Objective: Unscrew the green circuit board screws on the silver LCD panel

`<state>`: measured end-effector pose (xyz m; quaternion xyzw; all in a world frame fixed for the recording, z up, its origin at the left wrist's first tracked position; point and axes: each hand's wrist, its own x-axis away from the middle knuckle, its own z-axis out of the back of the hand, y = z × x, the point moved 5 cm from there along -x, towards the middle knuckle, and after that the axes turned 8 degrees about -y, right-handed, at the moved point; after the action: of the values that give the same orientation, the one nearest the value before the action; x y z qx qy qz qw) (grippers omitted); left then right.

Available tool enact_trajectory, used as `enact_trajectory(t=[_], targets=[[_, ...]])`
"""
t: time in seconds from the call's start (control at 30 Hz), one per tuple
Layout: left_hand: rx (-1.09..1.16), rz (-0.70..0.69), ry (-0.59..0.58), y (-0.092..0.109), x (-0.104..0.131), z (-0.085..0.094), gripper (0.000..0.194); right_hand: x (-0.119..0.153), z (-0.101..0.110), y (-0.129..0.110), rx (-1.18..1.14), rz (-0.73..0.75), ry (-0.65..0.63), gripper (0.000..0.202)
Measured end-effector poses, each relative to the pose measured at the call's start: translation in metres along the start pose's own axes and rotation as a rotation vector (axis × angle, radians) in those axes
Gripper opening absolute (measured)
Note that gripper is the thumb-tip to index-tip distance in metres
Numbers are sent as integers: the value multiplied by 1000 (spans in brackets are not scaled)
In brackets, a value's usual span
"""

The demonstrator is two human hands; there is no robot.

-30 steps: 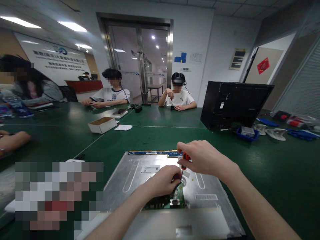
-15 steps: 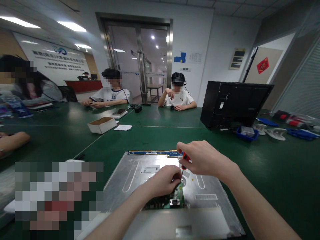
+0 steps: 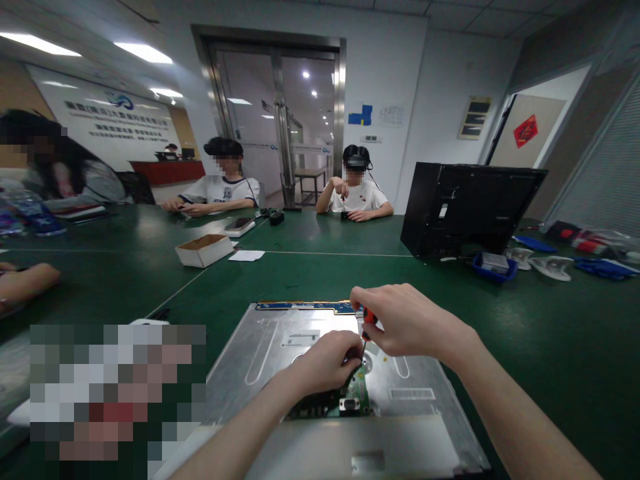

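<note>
A flat silver metal panel (image 3: 420, 417) lies on the green table, with a green circuit board (image 3: 359, 393) near its middle and a blue board strip (image 3: 300, 307) along its far edge. My right hand (image 3: 400, 317) is closed round the red and black handle of a screwdriver (image 3: 369, 323), held upright with its shaft pointing down. Beside the shaft, my left hand (image 3: 333, 360) is closed over the circuit board, its fingertips near the lower end of the shaft. What those fingers hold, if anything, is hidden, as is the screwdriver's tip.
A black monitor (image 3: 475, 207) stands back right, by a blue tray (image 3: 495, 268) and blue gloves (image 3: 605, 268). An open white box (image 3: 203, 252) and paper (image 3: 247, 255) lie back left. People sit across and at left; someone's forearm (image 3: 30, 287) rests on the left.
My right hand has shifted very slightly to the left, and the screwdriver handle has moved a little with it. My left hand looks the same.
</note>
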<state>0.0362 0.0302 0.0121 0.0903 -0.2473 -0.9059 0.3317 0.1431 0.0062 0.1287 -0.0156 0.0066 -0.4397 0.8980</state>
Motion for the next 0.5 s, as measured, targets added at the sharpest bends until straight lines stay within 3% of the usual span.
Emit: enact_trajectory(t=[0.13, 0.23, 0.5], targets=[[-15, 23, 15, 1, 2, 2, 9, -4, 2, 3, 51, -83, -9, 15], [-22, 26, -5, 0, 1, 1, 10, -4, 3, 4, 78, -137, -28, 22], [21, -11, -11, -3, -2, -2, 12, -1, 2, -1, 35, 2, 45, 18]])
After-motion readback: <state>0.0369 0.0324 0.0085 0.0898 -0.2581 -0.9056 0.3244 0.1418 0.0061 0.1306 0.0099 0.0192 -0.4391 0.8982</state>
